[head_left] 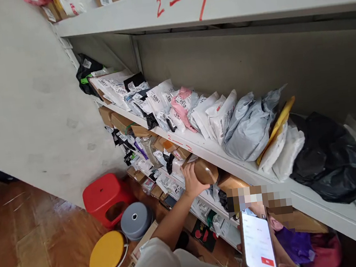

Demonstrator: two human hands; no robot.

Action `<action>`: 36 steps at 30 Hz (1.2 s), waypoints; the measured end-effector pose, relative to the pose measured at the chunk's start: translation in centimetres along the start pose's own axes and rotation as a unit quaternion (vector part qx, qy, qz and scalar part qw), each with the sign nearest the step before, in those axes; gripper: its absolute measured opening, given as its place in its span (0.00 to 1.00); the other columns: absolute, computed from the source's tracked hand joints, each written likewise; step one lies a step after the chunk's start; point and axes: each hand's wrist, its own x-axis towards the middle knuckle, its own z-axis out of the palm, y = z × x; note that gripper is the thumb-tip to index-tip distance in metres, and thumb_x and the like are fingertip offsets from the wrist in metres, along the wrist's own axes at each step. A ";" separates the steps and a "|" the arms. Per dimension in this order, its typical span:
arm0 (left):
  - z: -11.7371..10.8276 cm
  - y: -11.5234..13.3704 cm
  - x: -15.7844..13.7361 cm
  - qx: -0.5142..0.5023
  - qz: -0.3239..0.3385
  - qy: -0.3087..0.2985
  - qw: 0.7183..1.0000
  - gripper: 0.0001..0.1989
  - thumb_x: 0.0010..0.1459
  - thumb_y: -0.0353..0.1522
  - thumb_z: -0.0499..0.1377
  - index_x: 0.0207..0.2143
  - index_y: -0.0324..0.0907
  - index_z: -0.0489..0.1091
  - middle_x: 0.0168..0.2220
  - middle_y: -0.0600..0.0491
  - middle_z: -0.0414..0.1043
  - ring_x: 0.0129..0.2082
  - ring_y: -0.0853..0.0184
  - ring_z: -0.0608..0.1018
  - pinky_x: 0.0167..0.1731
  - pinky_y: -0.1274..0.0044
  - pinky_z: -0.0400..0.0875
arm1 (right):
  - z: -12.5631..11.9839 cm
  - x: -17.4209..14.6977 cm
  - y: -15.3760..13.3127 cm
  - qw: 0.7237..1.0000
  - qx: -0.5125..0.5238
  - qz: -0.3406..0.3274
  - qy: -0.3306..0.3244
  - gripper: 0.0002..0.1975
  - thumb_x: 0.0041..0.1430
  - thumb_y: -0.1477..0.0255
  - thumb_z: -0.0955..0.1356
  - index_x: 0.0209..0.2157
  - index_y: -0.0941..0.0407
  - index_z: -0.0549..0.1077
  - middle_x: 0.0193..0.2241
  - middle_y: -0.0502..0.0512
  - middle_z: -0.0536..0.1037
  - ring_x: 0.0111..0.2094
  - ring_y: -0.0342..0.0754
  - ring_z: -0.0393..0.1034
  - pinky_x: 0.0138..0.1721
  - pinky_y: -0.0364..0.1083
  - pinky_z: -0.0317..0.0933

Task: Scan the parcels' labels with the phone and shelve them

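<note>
On a lower shelf, below the long white shelf edge, my left hand (193, 180) grips a brown cardboard package (206, 172) by its left side. Its fingers lie along the top and the thumb reaches underneath. In my right hand (282, 255) is a smartphone (258, 243), its screen lit white with a red button near the bottom. A blurred patch covers the area just above the phone. Another brown package (231, 182) lies right of the gripped one, and a clear-wrapped white parcel (178, 166) is to its left.
The upper shelf (211, 144) holds labelled mailer bags, a pink parcel (182, 105), grey bags (248, 129) and a black plastic bag (331, 159). More parcels fill the lower shelves. A red stool (103, 193), grey stool (137, 226) and yellow stool (106, 253) stand on the wooden floor.
</note>
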 end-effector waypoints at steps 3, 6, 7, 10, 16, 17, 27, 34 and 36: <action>-1.4 -1.5 -3.1 0.018 0.103 0.031 0.994 0.59 0.29 0.46 0.73 0.61 0.33 0.51 0.51 0.35 0.64 0.53 0.43 0.69 0.61 0.43 0.43 | -0.6 0.7 0.3 1.000 0.001 0.013 -0.019 0.41 0.38 0.63 0.76 0.57 0.40 0.66 0.54 0.56 0.76 0.45 0.65 0.75 0.33 0.55 0.72; -1.6 -2.5 -4.7 0.032 0.174 0.057 0.983 0.53 0.36 0.50 0.69 0.59 0.33 0.53 0.46 0.37 0.66 0.49 0.45 0.72 0.60 0.41 0.45 | -0.8 1.1 0.4 0.998 0.004 0.032 -0.047 0.41 0.40 0.64 0.76 0.58 0.37 0.64 0.52 0.55 0.77 0.32 0.61 0.77 0.22 0.53 0.69; -1.5 -2.5 -4.8 0.037 0.177 0.062 0.982 0.52 0.38 0.50 0.68 0.59 0.33 0.53 0.46 0.38 0.66 0.48 0.45 0.72 0.60 0.41 0.46 | -0.7 1.2 0.5 0.998 0.005 0.029 -0.049 0.43 0.40 0.64 0.76 0.59 0.38 0.63 0.50 0.56 0.78 0.30 0.60 0.76 0.21 0.53 0.69; -1.5 -2.1 -5.0 0.050 0.167 0.056 0.983 0.53 0.38 0.49 0.68 0.60 0.33 0.51 0.47 0.37 0.65 0.50 0.45 0.71 0.61 0.43 0.46 | -0.3 1.4 0.6 0.999 0.004 0.019 -0.039 0.52 0.38 0.64 0.77 0.65 0.44 0.55 0.48 0.61 0.78 0.29 0.59 0.76 0.21 0.52 0.69; -3.4 -1.1 -4.6 0.059 0.120 -0.013 0.991 0.58 0.32 0.45 0.71 0.62 0.34 0.48 0.50 0.36 0.61 0.53 0.44 0.67 0.61 0.43 0.45 | -0.2 1.6 0.9 0.998 0.009 0.034 -0.051 0.58 0.39 0.67 0.75 0.67 0.47 0.41 0.47 0.62 0.78 0.32 0.60 0.77 0.20 0.49 0.68; -3.8 -0.9 -4.3 0.060 0.098 -0.026 0.993 0.60 0.32 0.44 0.72 0.63 0.33 0.46 0.52 0.35 0.60 0.55 0.43 0.66 0.60 0.44 0.46 | -0.2 1.8 1.0 0.998 0.007 0.031 -0.055 0.58 0.40 0.67 0.75 0.67 0.47 0.40 0.46 0.62 0.79 0.34 0.61 0.77 0.20 0.49 0.69; -6.3 4.0 0.2 0.040 -0.050 -0.028 0.998 0.40 0.37 0.32 0.69 0.55 0.45 0.62 0.60 0.40 0.45 0.62 0.43 0.56 0.59 0.50 0.50 | 0.7 5.2 2.6 0.988 0.083 0.043 -0.124 0.40 0.45 0.62 0.73 0.61 0.47 0.61 0.51 0.63 0.77 0.41 0.65 0.77 0.21 0.49 0.68; -12.2 1.8 -2.4 -0.019 -0.081 0.048 0.995 0.36 0.37 0.35 0.67 0.50 0.46 0.59 0.57 0.44 0.50 0.62 0.46 0.55 0.59 0.53 0.55 | -2.5 6.3 5.2 0.990 0.065 0.042 -0.115 0.26 0.47 0.61 0.73 0.50 0.51 0.74 0.45 0.63 0.80 0.40 0.64 0.76 0.32 0.57 0.69; -13.7 0.8 -3.1 -0.040 -0.084 0.058 0.994 0.35 0.38 0.37 0.66 0.51 0.46 0.58 0.54 0.45 0.54 0.62 0.46 0.55 0.59 0.52 0.53 | -3.2 6.5 5.8 0.990 0.063 0.064 -0.109 0.21 0.48 0.60 0.71 0.44 0.54 0.78 0.42 0.64 0.81 0.39 0.63 0.77 0.37 0.58 0.68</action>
